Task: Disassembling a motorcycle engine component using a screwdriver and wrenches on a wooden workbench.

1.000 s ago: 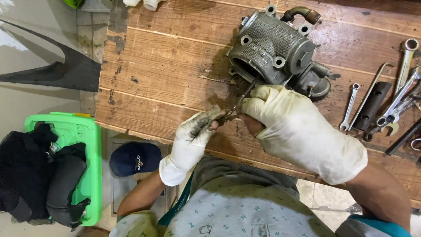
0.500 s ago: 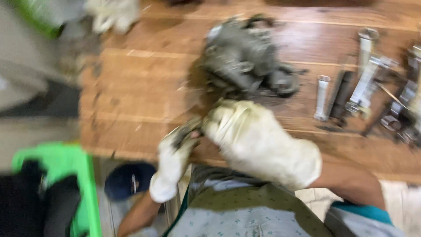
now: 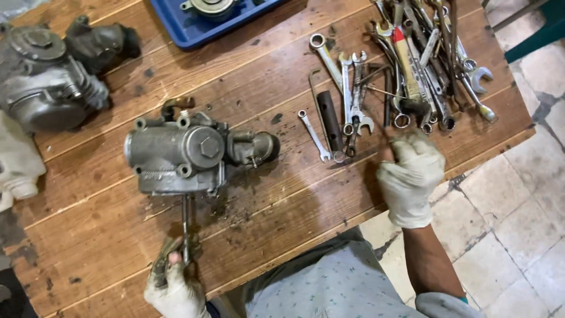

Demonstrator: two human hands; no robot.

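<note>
A grey metal engine part (image 3: 187,155) with bolts lies on the wooden workbench (image 3: 276,194). My left hand (image 3: 174,282), in a dirty torn white glove, grips a thin metal tool (image 3: 186,227) whose tip reaches the underside of the engine part. My right hand (image 3: 412,174), in a white glove, hovers with curled fingers at the near edge of a pile of wrenches (image 3: 412,65); it looks empty. A small wrench (image 3: 313,135) and a dark tube (image 3: 330,121) lie just left of it.
A second grey engine assembly (image 3: 50,79) sits at the far left, with a white cloth-like object (image 3: 17,165) below it. A blue tray (image 3: 212,17) holding a round metal part stands at the back. Tiled floor (image 3: 518,218) lies right of the bench edge.
The view swung right. My right hand left the tool near my left hand and moved right to the wrench pile. My left hand still holds the tool.
</note>
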